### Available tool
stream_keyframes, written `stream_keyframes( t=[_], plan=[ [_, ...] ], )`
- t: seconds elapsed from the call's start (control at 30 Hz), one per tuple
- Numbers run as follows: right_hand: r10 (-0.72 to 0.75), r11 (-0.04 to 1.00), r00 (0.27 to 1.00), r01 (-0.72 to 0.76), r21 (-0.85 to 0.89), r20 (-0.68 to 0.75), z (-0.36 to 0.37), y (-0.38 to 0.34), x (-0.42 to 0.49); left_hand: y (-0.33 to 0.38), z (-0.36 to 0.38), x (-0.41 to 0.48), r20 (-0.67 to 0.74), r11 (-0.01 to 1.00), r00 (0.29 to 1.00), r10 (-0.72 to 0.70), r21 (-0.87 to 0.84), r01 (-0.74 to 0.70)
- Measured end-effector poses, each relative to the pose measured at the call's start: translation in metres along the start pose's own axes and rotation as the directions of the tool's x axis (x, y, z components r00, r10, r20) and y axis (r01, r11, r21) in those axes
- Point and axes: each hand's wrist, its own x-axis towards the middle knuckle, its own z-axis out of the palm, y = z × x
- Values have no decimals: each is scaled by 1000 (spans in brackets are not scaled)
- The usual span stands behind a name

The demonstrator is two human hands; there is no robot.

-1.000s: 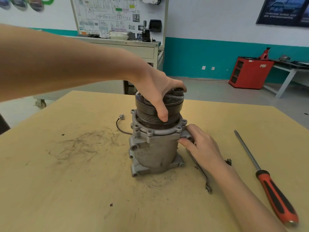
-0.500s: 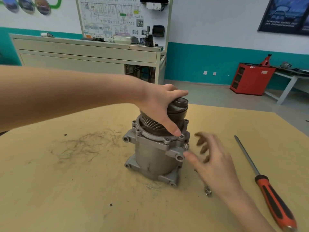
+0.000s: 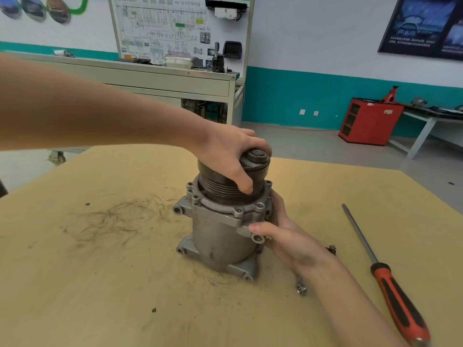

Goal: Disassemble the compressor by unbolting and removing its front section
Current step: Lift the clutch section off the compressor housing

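A grey metal compressor [image 3: 220, 244] stands upright on the wooden table [image 3: 100, 284], its dark grooved pulley [image 3: 220, 184] on top. My left hand [image 3: 225, 156] grips the pulley from above, thumb down over the grooves. My right hand [image 3: 288, 236] clasps the compressor's right side just under the bolted flange [image 3: 225, 211], thumb lying across a mounting lug. The flange's bolt holes look empty.
A wrench [image 3: 300, 286] lies on the table, mostly hidden under my right forearm. A small bolt [image 3: 332, 249] sits just right of my wrist. A long screwdriver with an orange handle [image 3: 398, 299] lies at the right. Dark scuff marks cover the table at left.
My right hand came off the compressor, hovered blurred beside it, and has closed back on its right side. The compressor has been turned on the table. My left hand stayed on the pulley.
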Motion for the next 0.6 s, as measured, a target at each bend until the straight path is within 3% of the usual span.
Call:
stream_keyframes(
  t=[0.33,0.6],
  plan=[
    [-4,1000,1000,5,26,-3,-1,2,-1,-10,-6,-8,32,984,984,175,35,-176],
    [-6,1000,1000,6,0,-1,0,2,-3,-9,-8,-10,39,982,981,189,22,-190]
  ],
)
